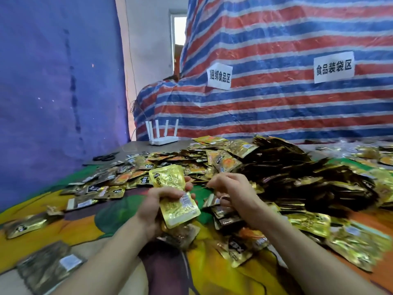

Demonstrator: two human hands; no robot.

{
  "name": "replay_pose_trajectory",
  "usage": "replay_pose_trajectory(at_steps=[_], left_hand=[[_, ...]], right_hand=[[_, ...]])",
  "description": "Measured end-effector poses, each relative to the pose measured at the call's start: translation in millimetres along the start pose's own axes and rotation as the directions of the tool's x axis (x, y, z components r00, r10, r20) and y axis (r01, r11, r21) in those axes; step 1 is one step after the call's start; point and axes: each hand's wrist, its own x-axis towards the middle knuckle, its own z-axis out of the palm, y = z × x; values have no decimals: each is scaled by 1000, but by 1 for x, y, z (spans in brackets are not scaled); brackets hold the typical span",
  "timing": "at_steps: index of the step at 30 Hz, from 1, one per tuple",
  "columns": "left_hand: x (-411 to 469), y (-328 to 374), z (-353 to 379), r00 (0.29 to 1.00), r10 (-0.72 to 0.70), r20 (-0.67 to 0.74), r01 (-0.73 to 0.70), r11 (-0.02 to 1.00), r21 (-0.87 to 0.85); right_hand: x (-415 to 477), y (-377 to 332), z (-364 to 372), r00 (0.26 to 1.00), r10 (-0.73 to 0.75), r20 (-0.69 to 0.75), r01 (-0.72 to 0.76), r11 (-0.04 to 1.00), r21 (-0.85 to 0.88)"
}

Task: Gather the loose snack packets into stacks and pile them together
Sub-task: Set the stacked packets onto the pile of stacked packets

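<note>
Lone packet [49, 267] at 7 o'clock. My left hand [158, 202] grips gold stack [180, 209]; right hand [231, 188] curled, grasp unclear. Heap [297, 173] crowds 2 o'clock, router [162, 141] at 11.

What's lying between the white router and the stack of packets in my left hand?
Loose gold and black snack packets cover most of it; just before the router, a strip of grey table is bare. The head view shows this.
</note>
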Motion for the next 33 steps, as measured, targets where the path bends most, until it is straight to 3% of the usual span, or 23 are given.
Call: replay_pose_trajectory(at_steps=[2, 5, 10, 15, 21, 25, 29, 33], left_hand=[[-2, 1, 1, 999, -21, 31, 21, 999, -29], [-6, 0, 4, 996, -57, 72, 59, 998, -31], [-7, -2, 10, 980, -96, 173, 100, 995, -15], [-8, -1, 10, 964, -195, 180, 198, 980, 2], [-4, -5, 3, 980, -197, -2, 194, 963, 185], [3, -6, 2, 983, -98, -158, 119, 984, 129], [11, -4, -5, 941, 29, -337, -5, 997, 72], [12, 1, -7, 925, 111, -364, -131, 991, -31]], right_hand=[[-3, -7, -1, 990, -5, 139, -21, 982, 187], [-8, -12, 0, 947, -71, 314, -33, 949, 314], [-9, -16, -6, 960, -107, 259, -54, 837, 545], [-7, -15, -8, 938, -112, 328, -154, 714, 683], [-3, -6, -2, 959, -40, 279, -104, 870, 481], [-2, 2, -5, 984, -42, 176, -24, 932, 361], [-8, 7, 3, 993, -15, 113, -9, 978, 207], [-14, 7, 21, 998, 0, 69, -7, 995, 100]])
